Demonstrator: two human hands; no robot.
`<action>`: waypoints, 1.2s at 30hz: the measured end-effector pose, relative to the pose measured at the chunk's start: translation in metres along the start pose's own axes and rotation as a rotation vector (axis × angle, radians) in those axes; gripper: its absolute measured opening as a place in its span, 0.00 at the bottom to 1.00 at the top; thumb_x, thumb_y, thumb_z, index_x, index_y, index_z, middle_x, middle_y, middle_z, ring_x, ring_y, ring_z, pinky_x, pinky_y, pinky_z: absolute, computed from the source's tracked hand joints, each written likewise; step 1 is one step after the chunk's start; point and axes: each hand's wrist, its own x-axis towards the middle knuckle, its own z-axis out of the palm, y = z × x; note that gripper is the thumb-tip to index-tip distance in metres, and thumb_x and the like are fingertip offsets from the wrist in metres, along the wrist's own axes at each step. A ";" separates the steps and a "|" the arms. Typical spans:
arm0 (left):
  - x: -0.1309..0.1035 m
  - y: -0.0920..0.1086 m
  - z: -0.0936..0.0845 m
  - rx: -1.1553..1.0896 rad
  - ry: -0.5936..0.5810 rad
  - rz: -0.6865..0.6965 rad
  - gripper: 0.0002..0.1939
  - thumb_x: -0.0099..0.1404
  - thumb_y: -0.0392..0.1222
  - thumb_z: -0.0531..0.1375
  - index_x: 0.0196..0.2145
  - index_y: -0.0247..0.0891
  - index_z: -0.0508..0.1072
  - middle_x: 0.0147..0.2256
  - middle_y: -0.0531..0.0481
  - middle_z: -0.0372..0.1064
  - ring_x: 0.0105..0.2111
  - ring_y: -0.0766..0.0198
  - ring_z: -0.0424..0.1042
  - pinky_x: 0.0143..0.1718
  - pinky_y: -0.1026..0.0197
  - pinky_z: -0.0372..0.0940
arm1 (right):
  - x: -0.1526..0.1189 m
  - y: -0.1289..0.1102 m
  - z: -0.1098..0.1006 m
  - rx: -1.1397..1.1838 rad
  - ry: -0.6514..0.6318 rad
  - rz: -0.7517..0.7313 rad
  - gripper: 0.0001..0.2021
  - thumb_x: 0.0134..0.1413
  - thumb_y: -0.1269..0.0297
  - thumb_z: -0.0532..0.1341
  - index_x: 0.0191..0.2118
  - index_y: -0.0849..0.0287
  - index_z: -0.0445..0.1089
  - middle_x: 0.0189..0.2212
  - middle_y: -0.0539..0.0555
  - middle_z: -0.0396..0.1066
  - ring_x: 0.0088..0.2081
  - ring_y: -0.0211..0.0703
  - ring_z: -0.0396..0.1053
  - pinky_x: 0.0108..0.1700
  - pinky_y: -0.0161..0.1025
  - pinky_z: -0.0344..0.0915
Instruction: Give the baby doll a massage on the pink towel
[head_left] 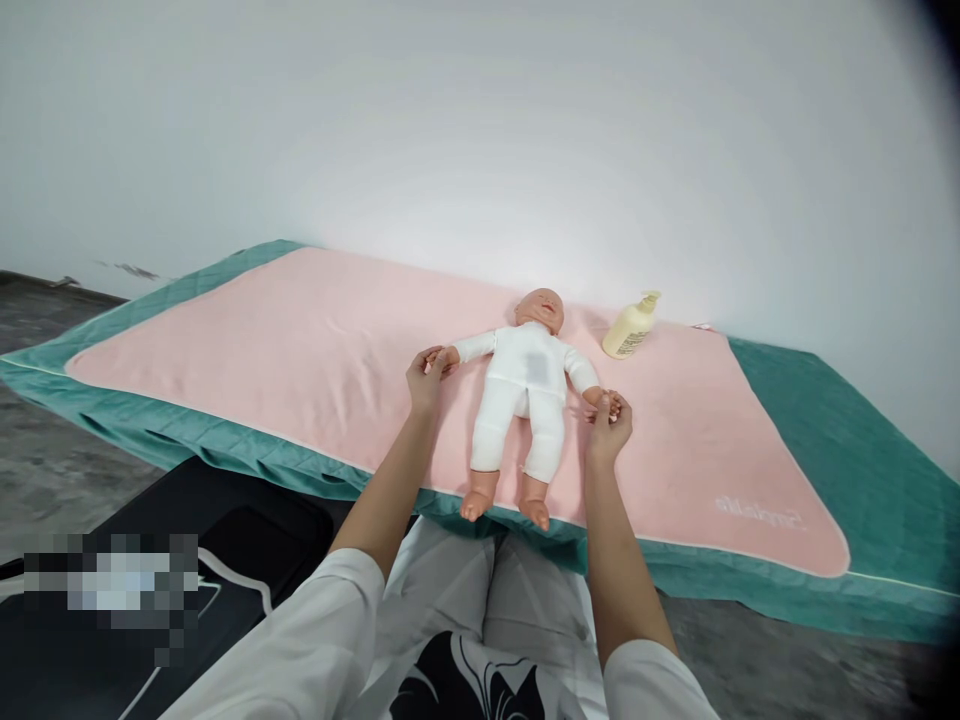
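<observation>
A baby doll (529, 370) in a white suit lies on its back on a pink mat (315, 340), head toward the wall and bare feet at the near edge. Its arms are spread to both sides. My left hand (429, 375) pinches the doll's hand on the left. My right hand (610, 420) has its fingers closed round the doll's hand on the right. A pale yellow pump bottle (630, 328) stands tilted in view on the mat, to the right of the doll's head.
The mat lies on a green quilted cover (817, 420) over a table against a white wall (450, 130). A black chair or bag-like object (217, 530) with a white cable is at the lower left, below the table edge.
</observation>
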 end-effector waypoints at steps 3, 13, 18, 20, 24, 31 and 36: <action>-0.002 0.003 0.001 -0.016 -0.002 -0.009 0.19 0.54 0.50 0.67 0.38 0.33 0.75 0.40 0.43 0.70 0.36 0.63 0.73 0.37 0.58 0.73 | -0.001 -0.002 0.000 -0.041 0.007 0.006 0.25 0.54 0.44 0.59 0.48 0.62 0.65 0.46 0.60 0.71 0.20 0.30 0.64 0.22 0.32 0.64; -0.002 0.004 0.002 -0.034 0.006 -0.025 0.19 0.56 0.52 0.65 0.38 0.34 0.74 0.42 0.42 0.70 0.37 0.62 0.73 0.36 0.59 0.73 | -0.005 -0.012 0.000 -0.166 0.051 -0.019 0.27 0.60 0.42 0.50 0.51 0.61 0.64 0.40 0.56 0.70 0.18 0.29 0.61 0.22 0.33 0.62; 0.000 0.001 0.000 -0.010 0.009 -0.031 0.18 0.59 0.53 0.63 0.38 0.35 0.73 0.43 0.41 0.70 0.41 0.61 0.72 0.38 0.59 0.73 | -0.006 -0.010 0.000 -0.190 0.050 -0.008 0.27 0.62 0.43 0.47 0.52 0.60 0.65 0.39 0.56 0.71 0.18 0.30 0.63 0.22 0.33 0.63; 0.001 0.000 -0.001 -0.020 0.010 -0.039 0.17 0.61 0.52 0.62 0.40 0.35 0.73 0.44 0.41 0.69 0.41 0.61 0.72 0.39 0.58 0.73 | -0.004 -0.006 0.000 -0.146 0.022 0.019 0.28 0.62 0.44 0.46 0.55 0.60 0.63 0.41 0.58 0.71 0.19 0.32 0.66 0.23 0.33 0.65; 0.003 -0.003 -0.002 -0.030 0.025 -0.049 0.17 0.59 0.48 0.64 0.43 0.36 0.72 0.44 0.42 0.68 0.41 0.62 0.73 0.41 0.58 0.73 | -0.002 0.001 0.001 -0.004 -0.021 0.018 0.27 0.62 0.46 0.48 0.59 0.57 0.59 0.53 0.63 0.65 0.22 0.32 0.70 0.26 0.36 0.70; 0.002 -0.003 -0.002 0.002 0.017 -0.036 0.19 0.54 0.42 0.68 0.42 0.35 0.72 0.44 0.43 0.68 0.42 0.61 0.73 0.42 0.59 0.73 | -0.001 0.004 -0.001 -0.012 -0.038 -0.002 0.26 0.57 0.51 0.57 0.57 0.59 0.60 0.52 0.62 0.66 0.24 0.32 0.71 0.31 0.37 0.73; -0.001 0.001 0.000 0.030 0.017 0.002 0.17 0.53 0.42 0.68 0.40 0.35 0.73 0.45 0.43 0.68 0.42 0.61 0.72 0.39 0.59 0.74 | -0.003 -0.001 0.000 -0.047 -0.016 0.015 0.26 0.56 0.49 0.58 0.55 0.62 0.63 0.50 0.61 0.68 0.23 0.33 0.71 0.28 0.36 0.72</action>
